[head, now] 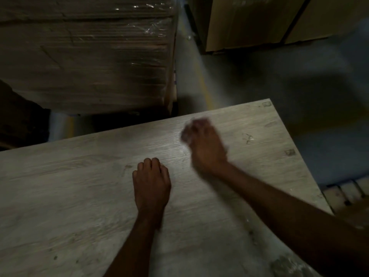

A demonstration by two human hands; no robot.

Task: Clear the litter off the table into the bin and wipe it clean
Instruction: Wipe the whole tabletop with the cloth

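While the left hand (151, 182) rests clenched on the table (60, 186) at mid-frame, nothing showing in it, the right hand (203, 144) is too blurred to tell. Small scraps (248, 137) lie toward the frame's right. They look light and thin; pinch an edge.

Under the fingers (148, 163) of the left hand (150, 186) the table (79, 186) is pale grey wood-grain, matt, smudged. Beyond them, a stack (89, 56) wears glossy, crinkled clear plastic film; right of it, cardboard boxes (249, 23) look matt brown.
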